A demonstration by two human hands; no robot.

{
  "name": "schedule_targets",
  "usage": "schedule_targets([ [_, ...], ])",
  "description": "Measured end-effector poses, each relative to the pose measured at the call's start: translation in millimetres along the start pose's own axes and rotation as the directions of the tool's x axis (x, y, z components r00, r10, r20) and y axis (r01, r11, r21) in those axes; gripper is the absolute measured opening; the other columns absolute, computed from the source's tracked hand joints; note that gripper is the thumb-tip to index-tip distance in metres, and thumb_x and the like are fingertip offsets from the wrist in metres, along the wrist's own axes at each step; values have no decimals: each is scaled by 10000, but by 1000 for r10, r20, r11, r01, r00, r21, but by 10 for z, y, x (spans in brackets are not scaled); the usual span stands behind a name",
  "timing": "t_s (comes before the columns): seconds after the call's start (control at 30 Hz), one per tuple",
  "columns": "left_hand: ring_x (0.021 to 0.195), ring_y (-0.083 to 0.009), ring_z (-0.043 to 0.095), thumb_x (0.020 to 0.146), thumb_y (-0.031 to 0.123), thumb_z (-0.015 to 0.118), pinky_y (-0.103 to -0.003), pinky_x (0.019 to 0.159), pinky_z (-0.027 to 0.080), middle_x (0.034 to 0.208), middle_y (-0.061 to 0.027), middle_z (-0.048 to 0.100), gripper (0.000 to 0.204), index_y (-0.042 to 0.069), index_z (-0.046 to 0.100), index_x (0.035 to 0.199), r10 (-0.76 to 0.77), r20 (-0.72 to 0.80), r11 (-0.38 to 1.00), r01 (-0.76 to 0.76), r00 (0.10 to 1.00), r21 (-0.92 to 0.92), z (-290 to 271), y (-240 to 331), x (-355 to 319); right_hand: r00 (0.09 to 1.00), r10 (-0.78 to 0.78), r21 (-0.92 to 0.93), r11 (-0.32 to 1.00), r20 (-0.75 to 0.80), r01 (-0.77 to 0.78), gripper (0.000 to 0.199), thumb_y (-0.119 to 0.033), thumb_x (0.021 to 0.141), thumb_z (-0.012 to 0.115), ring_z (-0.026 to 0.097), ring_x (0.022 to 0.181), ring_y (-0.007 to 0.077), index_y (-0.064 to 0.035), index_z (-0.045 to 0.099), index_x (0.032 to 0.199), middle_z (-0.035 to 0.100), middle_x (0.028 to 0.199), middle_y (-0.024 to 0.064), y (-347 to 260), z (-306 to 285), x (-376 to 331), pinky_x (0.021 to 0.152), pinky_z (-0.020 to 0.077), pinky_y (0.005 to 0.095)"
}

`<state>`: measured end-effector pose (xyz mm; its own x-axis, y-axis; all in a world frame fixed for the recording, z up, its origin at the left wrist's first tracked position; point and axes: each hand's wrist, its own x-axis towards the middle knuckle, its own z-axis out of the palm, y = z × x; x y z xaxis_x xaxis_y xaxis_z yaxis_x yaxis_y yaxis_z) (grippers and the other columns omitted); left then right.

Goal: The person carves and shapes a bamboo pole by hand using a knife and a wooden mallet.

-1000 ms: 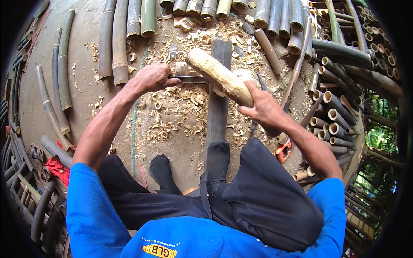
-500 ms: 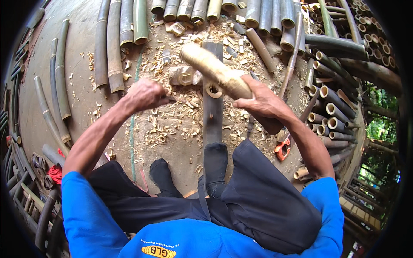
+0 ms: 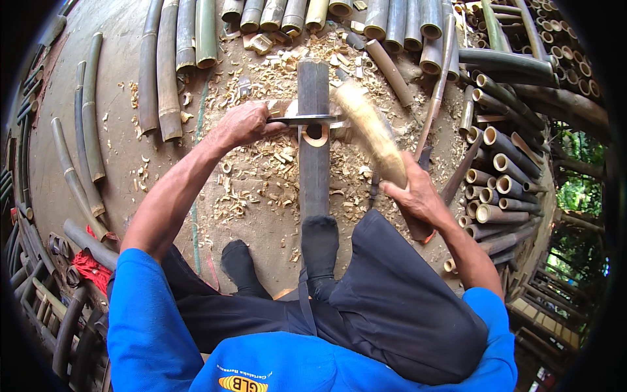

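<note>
My left hand grips the handle of a flat metal blade that lies across the cut end of a dark bamboo pole. The pole runs away from me along the ground, and my dark-socked foot rests on its near end. My right hand holds a pale wooden club, blurred in motion, with its thick end just right of the blade. A second socked foot sits to the left of the pole.
Pale bamboo shavings litter the concrete floor around the pole. Cut bamboo tubes are stacked along the far edge and in a pile at the right. Long bamboo lengths lie at the left, near a red cloth.
The club, resting flat across the pole's end a second ago, has swung up and to the right. My left hand moved the blade onto the pole's cut end.
</note>
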<state>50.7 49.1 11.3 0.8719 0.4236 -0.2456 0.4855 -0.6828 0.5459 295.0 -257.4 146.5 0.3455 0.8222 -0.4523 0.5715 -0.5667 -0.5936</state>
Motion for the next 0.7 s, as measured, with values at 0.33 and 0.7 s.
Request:
schedule_targets([
  [0.33,607,-380,621,922,578,711,-481,575,462,644,-224,612,628,-17,705,722,116,19,993,-116,993,1,36,-122,110,940,-65,112,988,-335,109,659,-370,868,773,649,1059,310,1,485,1330,651,1126,218,10,175,-26,992,501,458],
  [0.7,542,-244,629,930,581,715,-425,549,492,579,-125,631,608,-3,752,765,-4,306,988,51,952,-146,-83,-117,218,996,78,238,969,-41,-66,703,-327,871,769,622,1115,287,14,458,1401,630,1247,185,125,155,-122,1015,485,430],
])
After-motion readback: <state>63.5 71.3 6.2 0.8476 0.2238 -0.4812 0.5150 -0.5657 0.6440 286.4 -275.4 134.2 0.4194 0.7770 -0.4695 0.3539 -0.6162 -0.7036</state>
